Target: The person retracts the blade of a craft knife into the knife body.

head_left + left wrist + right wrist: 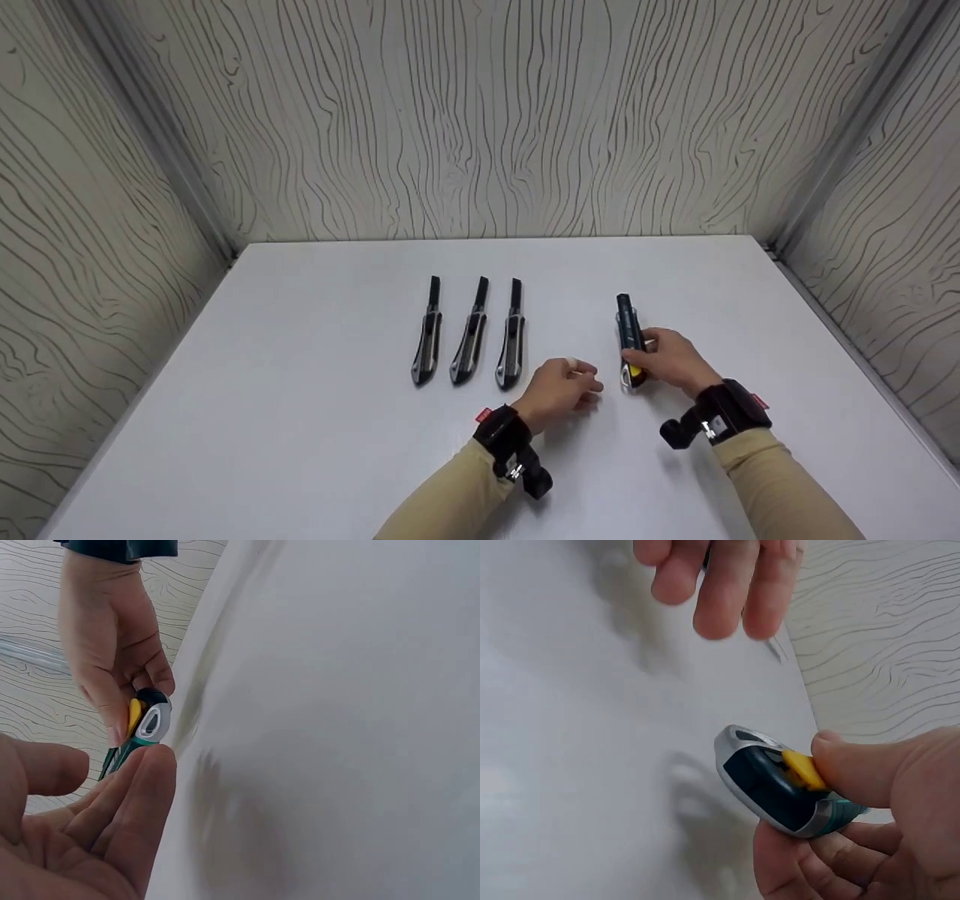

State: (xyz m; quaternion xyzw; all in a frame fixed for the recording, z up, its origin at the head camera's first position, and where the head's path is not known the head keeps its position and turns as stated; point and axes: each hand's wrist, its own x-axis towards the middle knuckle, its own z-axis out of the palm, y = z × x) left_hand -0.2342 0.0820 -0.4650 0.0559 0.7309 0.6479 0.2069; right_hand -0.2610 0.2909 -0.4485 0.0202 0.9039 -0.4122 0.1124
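Note:
My right hand (675, 361) pinches a dark green utility knife (630, 330) with a yellow slider, thumb on one side and fingers on the other. The right wrist view shows the thumb by the yellow slider (802, 769) and the silver-rimmed butt end. My left hand (559, 391) is just to the left of that knife, its fingers loosely bent, with nothing in them. In the left wrist view its fingertips (159, 761) come close to the knife; whether they touch is hard to tell there, but the head view shows a gap.
Three grey-and-black utility knives lie side by side left of my hands: a left one (427, 345), a middle one (469, 345) and a right one (511, 349), dark blade ends pointing away. The white table (300, 420) meets a wood-grain patterned wall (480, 120) behind.

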